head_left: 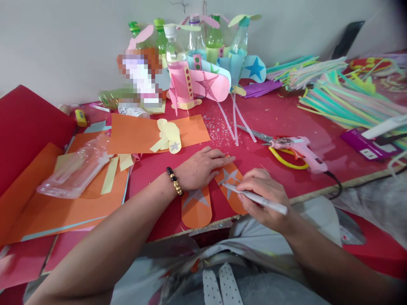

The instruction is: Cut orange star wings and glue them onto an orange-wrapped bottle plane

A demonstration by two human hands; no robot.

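While the left hand (200,171) lies flat with its palm down, its fingers rest on the far end of an orange paper wing (235,201) and grip nothing. The right hand (265,192) pinches a whitish pen (262,201) between thumb and fingers.

This wing is at the front edge of the red worktop (152,169), just to the left of the right hand. It lies on a slant. Its far end leans to the left, and its round end points right and down to the front edge, partly hidden by the right hand. There is a silver star (231,178) on it, and the right hand's pen tip is at the star's left side. I can't tell if the tip touches the paper. The pen lies across the wing, not along it. Its tip points left and a bit toward the back edge, and its blunt end points right.

A second orange wing (197,215) is further left, nearer the left hand, which hides its far end. It lies almost straight, with its round end toward the front edge. The two round ends spread apart there.
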